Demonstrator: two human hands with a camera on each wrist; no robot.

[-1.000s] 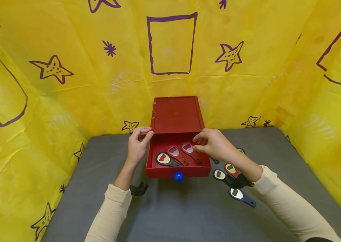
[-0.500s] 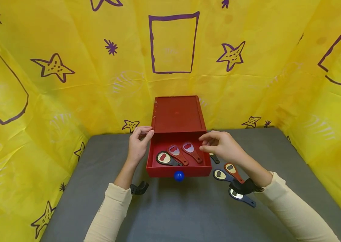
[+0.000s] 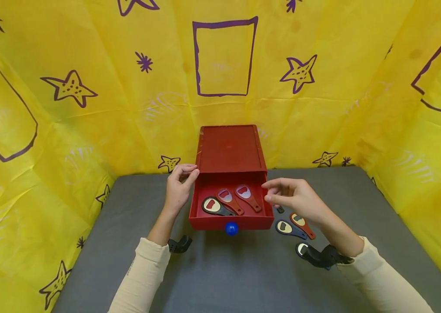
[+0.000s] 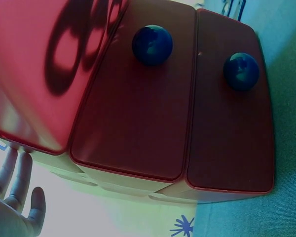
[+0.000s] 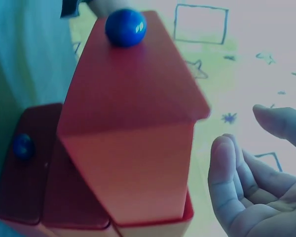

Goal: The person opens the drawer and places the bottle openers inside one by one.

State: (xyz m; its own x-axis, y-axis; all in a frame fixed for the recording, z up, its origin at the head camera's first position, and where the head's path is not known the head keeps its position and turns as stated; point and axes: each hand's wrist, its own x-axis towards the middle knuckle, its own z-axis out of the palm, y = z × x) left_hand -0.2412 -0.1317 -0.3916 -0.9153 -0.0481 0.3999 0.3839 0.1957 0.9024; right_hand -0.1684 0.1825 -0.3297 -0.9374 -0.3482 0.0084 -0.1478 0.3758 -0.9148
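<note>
The top drawer (image 3: 220, 223) of a small red drawer unit (image 3: 230, 150) stands pulled out. Lying inside are a black bottle opener (image 3: 212, 205) and two red ones, a middle red opener (image 3: 236, 205) and a right red opener (image 3: 255, 204). My left hand (image 3: 178, 189) rests its fingertips at the unit's left edge; the left wrist view shows its fingers (image 4: 22, 175) extended. Just right of the drawer, my right hand (image 3: 300, 198) holds nothing. Its fingers are loosely bent, with thumb and fingertips apart in the right wrist view.
On the grey table (image 3: 220, 278), right of the unit, lie a blue opener (image 3: 291, 229), a red opener (image 3: 300, 221) and another opener (image 3: 302, 248) partly behind the right wrist's black camera mount (image 3: 324, 257). Two closed lower drawers with blue knobs (image 4: 152, 45) sit underneath. Yellow cloth (image 3: 146, 130) hangs behind.
My right hand has moved right and toward me, from over the drawer's right side to outside it. The left hand and the openers in the drawer have stayed put.
</note>
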